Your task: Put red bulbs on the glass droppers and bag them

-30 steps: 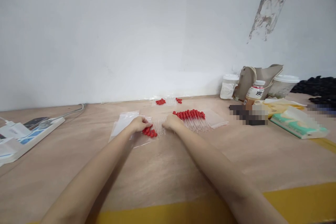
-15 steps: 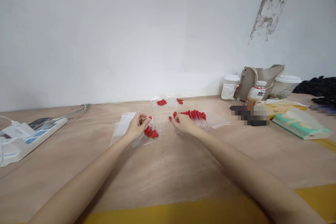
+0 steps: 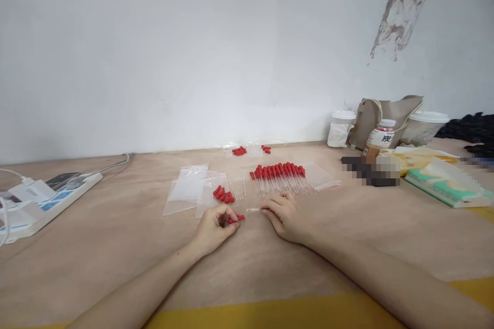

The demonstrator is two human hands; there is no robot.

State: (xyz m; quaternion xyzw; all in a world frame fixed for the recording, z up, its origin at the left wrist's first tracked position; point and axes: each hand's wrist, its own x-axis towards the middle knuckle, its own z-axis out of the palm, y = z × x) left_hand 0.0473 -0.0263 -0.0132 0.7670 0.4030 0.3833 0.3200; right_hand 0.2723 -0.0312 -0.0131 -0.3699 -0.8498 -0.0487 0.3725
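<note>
Your left hand (image 3: 215, 227) pinches a bulb (image 3: 241, 217), your right hand (image 3: 284, 217) a tube (image 3: 252, 210); capped tubes (image 3: 281, 170) lie rowed, loose bulbs (image 3: 224, 195) and bare tubes (image 3: 239, 187) remain.

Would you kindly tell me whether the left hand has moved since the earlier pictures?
Yes. The left hand has moved nearer the camera and slightly right: earlier over the clear bags, it is now on their near side.

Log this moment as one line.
left hand: holds red bulb; right hand: holds clear tube; bulb/tube: apart; red-topped tubes: row beyond right hand; loose red bulbs: beyond left hand
</note>
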